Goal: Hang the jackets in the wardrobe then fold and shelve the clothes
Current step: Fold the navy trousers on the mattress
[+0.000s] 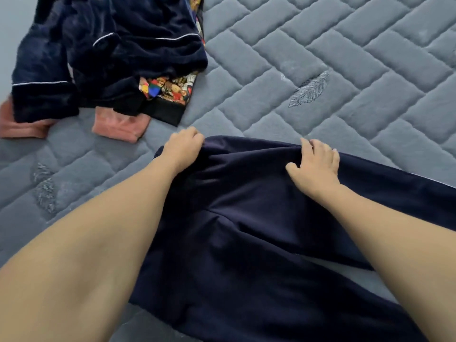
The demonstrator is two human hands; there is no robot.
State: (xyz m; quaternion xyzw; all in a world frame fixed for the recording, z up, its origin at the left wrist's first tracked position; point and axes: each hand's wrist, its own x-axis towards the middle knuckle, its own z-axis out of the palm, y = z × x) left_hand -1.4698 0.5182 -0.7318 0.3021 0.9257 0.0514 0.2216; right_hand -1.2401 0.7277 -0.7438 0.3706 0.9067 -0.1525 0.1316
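I have one navy garment (259, 238) spread on the grey quilted bed (345, 58) in front of me. My left hand (183, 146) curls its fingers over the garment's far edge and grips it; my right hand (315, 164) grips the same edge further right, thumb out on the cloth. At the far left lies one pile of three pieces: a dark blue velvet top (111, 45), a colourful printed garment (170, 92) and a pink one (118, 127) beneath.
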